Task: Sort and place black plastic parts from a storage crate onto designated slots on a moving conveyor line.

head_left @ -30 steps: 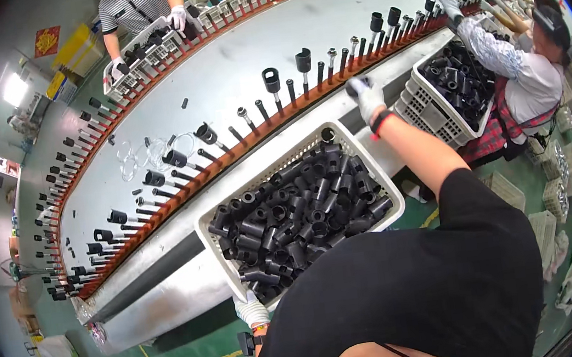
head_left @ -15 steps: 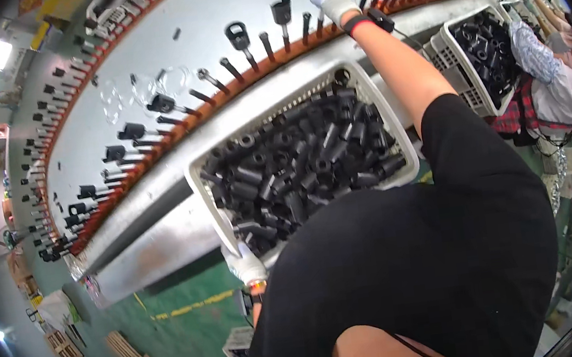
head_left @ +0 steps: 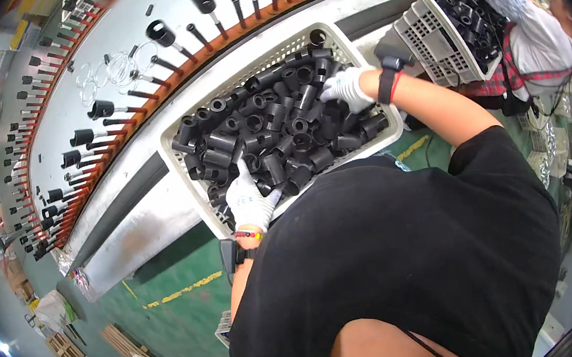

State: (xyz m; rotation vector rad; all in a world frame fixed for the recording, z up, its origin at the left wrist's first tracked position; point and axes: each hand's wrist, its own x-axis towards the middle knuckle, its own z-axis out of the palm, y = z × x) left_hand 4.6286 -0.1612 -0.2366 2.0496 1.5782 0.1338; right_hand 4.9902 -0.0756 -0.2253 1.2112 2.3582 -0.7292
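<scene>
A cream plastic crate (head_left: 390,138) in front of me is heaped with short black tubular sleeves (head_left: 275,117). Over its near left part, my left hand (head_left: 249,201), in a white glove, reaches in with thumb and index finger apart, touching the sleeves. At the crate's right side, my right hand (head_left: 349,89), also gloved, rests on the pile with its fingers stretched out to the left; the fingertips are partly lost among the sleeves. No sleeve is plainly gripped by either hand.
Beyond the crate curves a conveyor rail (head_left: 203,54) with upright pegs, several carrying black sleeves (head_left: 159,33). Coils of clear tubing (head_left: 119,69) lie on the grey tabletop. To the right, a second crate (head_left: 437,39) of black parts stands beside a co-worker (head_left: 535,55).
My right hand has come back from the rail pegs to the sleeves in the crate. My left hand has moved from the crate's near left rim onto the pile.
</scene>
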